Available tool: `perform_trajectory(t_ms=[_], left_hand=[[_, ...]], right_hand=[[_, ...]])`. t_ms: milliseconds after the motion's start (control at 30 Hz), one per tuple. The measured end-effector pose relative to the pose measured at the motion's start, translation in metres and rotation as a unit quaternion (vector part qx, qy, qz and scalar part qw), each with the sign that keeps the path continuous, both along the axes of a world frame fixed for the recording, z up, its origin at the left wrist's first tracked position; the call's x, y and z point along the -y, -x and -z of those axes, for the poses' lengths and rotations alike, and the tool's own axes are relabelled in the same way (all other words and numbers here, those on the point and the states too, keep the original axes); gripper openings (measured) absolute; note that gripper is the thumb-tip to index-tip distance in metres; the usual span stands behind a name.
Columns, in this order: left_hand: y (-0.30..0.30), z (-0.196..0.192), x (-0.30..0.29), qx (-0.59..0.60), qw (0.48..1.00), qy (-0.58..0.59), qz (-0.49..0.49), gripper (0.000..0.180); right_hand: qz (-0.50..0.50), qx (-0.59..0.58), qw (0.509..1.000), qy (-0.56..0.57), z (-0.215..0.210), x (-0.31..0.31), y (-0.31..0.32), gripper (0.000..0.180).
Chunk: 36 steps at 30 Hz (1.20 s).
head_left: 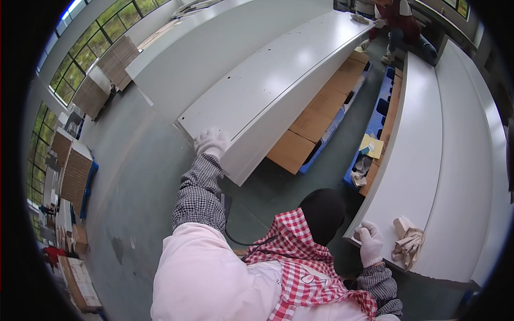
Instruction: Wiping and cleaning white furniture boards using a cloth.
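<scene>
My left hand (211, 142), in a white glove, closes over the near end of a long white panel (278, 69). The panel has small dark holes and a narrow groove along its length; its side edge faces me. My right hand (370, 243), also gloved, is curled above the near edge of another long white panel (415, 144). Whether anything small sits in its fingers is hidden. Beside it, a crumpled beige cloth (408, 249) lies on that panel with a white block (400, 227) against it.
Cardboard sheets (313, 115) lie on a blue pallet (324, 147) under the left panel. A second blue pallet (369, 136) carries a yellow sheet (371, 145) and small items. At the far end a person (399, 24) crouches, one hand at the panel. Stacked boards (77, 176) stand left.
</scene>
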State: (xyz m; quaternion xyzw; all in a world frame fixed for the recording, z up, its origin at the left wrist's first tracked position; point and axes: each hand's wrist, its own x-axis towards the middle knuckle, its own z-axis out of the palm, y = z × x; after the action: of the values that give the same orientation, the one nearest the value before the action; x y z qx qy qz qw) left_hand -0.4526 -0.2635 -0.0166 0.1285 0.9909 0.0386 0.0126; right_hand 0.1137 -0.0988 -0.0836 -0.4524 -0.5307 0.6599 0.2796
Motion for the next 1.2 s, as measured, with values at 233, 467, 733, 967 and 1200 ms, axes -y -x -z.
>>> perform_trajectory(t_ms=[233,467,733,967,1200], left_hand=[[-0.009,0.009,0.016,-0.023,1.000,-0.014,0.006,0.062],[0.035,0.031,0.007,-0.049,0.999,0.022,0.002,0.061],[0.003,0.070,-0.092,-0.110,0.975,-0.001,0.191,0.035],[-0.117,0.071,-0.178,-0.145,0.958,-0.047,0.242,0.033],[-0.138,0.074,-0.191,-0.135,0.957,-0.043,0.251,0.032]], right_hand=[[-0.002,-0.005,1.000,-0.004,-0.004,0.000,0.002,0.027],[-0.018,-0.020,1.000,0.008,-0.013,0.014,0.014,0.029],[-0.109,0.113,0.970,-0.184,-0.047,-0.005,0.009,0.037],[-0.198,0.222,0.923,-0.242,-0.052,0.009,-0.002,0.038],[-0.250,0.254,0.910,-0.213,-0.056,0.020,-0.006,0.045]])
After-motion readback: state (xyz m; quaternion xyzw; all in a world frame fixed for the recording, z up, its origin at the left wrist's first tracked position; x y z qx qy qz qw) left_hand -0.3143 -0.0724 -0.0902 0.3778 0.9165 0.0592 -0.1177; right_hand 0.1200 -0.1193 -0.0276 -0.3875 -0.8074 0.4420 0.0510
